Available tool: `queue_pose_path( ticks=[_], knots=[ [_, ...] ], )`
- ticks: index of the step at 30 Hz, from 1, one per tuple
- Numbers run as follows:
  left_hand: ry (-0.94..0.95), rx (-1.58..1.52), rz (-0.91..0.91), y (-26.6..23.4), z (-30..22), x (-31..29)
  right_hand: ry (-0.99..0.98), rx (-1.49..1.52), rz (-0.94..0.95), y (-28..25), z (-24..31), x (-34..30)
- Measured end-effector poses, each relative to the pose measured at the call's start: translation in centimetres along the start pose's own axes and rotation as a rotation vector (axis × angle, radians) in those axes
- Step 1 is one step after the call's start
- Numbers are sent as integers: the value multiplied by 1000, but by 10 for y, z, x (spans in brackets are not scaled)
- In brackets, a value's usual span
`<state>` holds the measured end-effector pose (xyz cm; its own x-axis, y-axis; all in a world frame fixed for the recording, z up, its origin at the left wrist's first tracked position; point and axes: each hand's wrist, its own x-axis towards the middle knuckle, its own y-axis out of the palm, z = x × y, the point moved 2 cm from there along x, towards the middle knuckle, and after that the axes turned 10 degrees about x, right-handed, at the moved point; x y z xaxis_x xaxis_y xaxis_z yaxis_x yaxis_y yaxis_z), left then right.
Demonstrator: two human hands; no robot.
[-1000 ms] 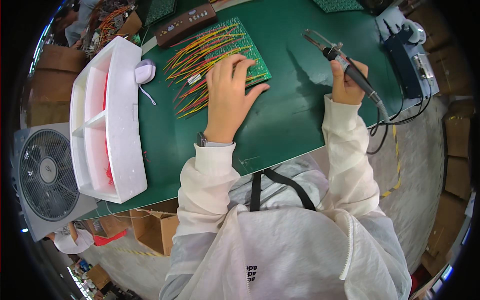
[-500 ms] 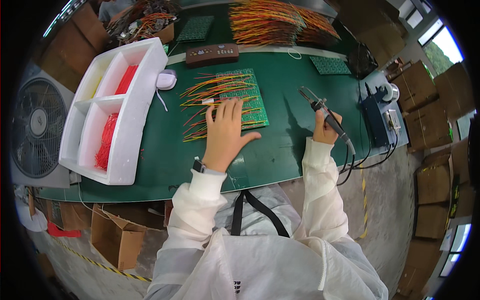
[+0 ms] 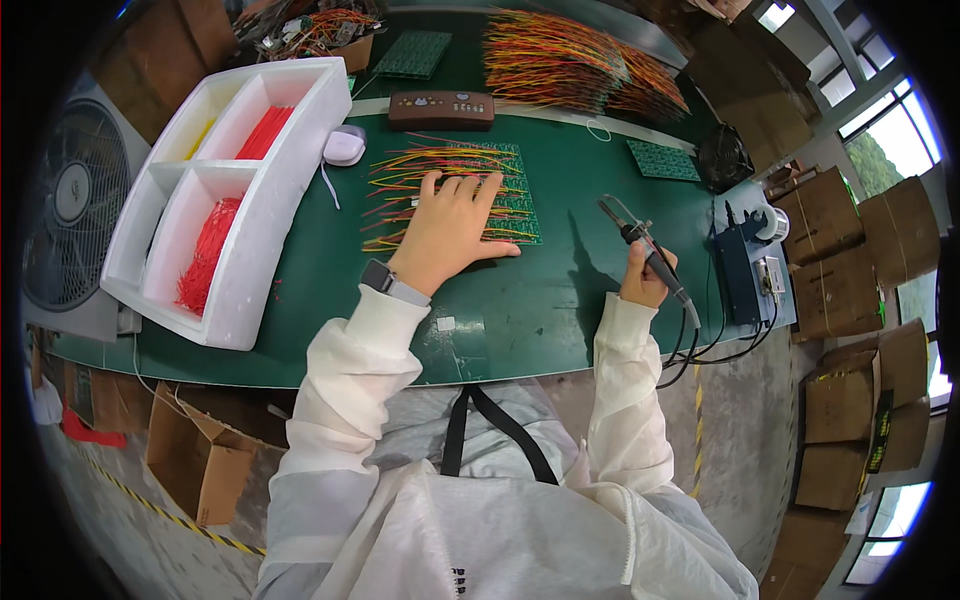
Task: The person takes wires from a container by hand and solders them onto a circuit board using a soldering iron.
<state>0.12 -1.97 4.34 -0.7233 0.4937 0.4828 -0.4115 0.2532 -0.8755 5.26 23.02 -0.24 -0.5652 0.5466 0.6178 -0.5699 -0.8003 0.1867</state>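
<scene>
A green circuit board panel (image 3: 520, 190) lies flat on the bench with rows of red and yellow wires (image 3: 405, 178) sticking out past its left side. My left hand (image 3: 450, 225) rests over the wires and board, fingers spread and slightly bent, thumb stretched to the right near the board's lower edge. It covers part of the board, and no held object shows in it. To the right, my right hand (image 3: 648, 280) grips a soldering iron (image 3: 660, 262) with a wire guide at its front. The iron's tip points up and left, in the air apart from the board.
A white foam tray (image 3: 285, 205) with red and yellow wires stands at left, beside a fan (image 3: 75, 195). Behind the board are a brown case (image 3: 441, 110) and a large wire bundle (image 3: 560, 65). A blue soldering station (image 3: 738, 270) with a solder spool (image 3: 772, 225) sits right.
The view has shifted slightly. My left hand has slid a little farther up the board, its fingers more bent and spread, uncovering a small white piece on the bench. My right hand keeps its grip.
</scene>
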Motion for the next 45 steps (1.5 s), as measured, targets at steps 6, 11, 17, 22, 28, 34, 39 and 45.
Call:
queue_pose_path(
  ticks=[6,11,17,22,28,34,39,45],
  knots=[
    [35,-48,34,-12,-29,-25,-15,6,3,-1,-1,-1],
    [-63,-103,31,-18,-58,-49,2,37,-1,1,0,-3],
    [-148,-133,60,-28,-55,-59,10,31,23,4,7,-4],
    [2,-176,93,-71,-11,-37,15,-1,33,-2,-2,-4],
    [-376,96,-117,-95,183,36,-28,5,28,-1,4,-2],
    [-537,-226,215,5,354,-1,16,-53,20,3,3,-6],
    [-424,-230,384,11,345,8,-23,-109,3,-3,4,-4],
    [-605,-178,455,-2,344,4,-13,-101,71,6,9,-5]
  ],
)
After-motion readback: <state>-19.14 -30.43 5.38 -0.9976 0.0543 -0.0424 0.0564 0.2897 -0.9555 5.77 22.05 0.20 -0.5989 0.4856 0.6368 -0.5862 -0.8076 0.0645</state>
